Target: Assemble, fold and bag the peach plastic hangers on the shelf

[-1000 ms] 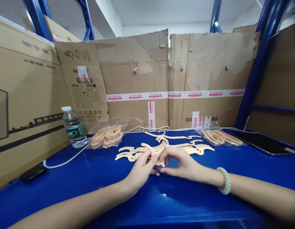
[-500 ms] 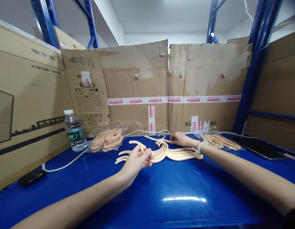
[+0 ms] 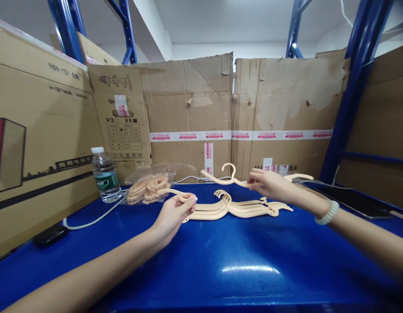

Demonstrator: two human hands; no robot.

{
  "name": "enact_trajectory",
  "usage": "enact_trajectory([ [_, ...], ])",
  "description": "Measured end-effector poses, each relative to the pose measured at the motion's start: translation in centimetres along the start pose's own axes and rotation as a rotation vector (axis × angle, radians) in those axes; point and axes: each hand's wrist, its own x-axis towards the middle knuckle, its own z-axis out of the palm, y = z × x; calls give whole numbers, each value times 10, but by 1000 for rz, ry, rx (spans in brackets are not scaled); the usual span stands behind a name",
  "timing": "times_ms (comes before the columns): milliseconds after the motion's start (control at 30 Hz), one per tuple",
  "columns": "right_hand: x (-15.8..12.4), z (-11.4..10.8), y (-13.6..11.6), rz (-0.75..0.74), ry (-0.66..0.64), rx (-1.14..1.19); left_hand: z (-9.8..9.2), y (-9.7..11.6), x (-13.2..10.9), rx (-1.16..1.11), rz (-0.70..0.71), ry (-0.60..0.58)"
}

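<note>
My right hand (image 3: 268, 182) is closed on a beige clothes hanger (image 3: 217, 179), holding it upright above the table with its hook on top. A further curved beige end shows beyond the back of that hand. My left hand (image 3: 175, 213) pinches a slim curved beige piece (image 3: 170, 191), whose inner part is hidden by the fingers; I cannot tell whether it joins anything. Between my hands, several more beige hangers (image 3: 247, 212) lie nested in a row on the blue table (image 3: 201, 265). My left fingertips are at the left end of this row.
Clear bags of beige pieces (image 3: 147, 189) lie at the back left, beside a water bottle (image 3: 106, 178). A black device (image 3: 50, 234) with a white cable sits at left, and a dark tablet (image 3: 354, 202) at right. Cardboard (image 3: 188, 113) walls the back.
My right hand has lifted a hanger off the back of the table and moved to the right. My left hand, with its curved piece, has shifted left and slightly toward me.
</note>
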Motion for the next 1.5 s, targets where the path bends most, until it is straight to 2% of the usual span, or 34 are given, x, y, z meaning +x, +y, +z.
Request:
enact_trajectory([
  [200, -27, 22, -22, -30, 212, 213, -6, -10, 1, -93, -19, -52],
  [333, -33, 33, -31, -38, 330, 353, -6, -5, -5, -160, 13, -54],
  [400, -35, 34, -33, -42, 370, 368, -5, 0, -8, -214, -26, -48],
  [533, -38, 33, -33, -75, 394, 356, -2, 8, -10, -306, -140, -65],
  [767, -39, 31, -36, -130, 462, 355, -1, 6, -12, -329, -196, -95],
  [867, -40, 31, -39, -150, 470, 355, -1, 4, -13, -296, -188, -83],
  [1000, -42, 33, -41, -173, 480, 357, -5, 2, -10, -241, -158, -124],
  [1267, -43, 38, -47, -230, 440, 360, -11, -6, -7, -137, -112, -162],
  [1500, -42, 37, -48, -150, 444, 373, -6, -9, -9, -110, -46, -133],
])
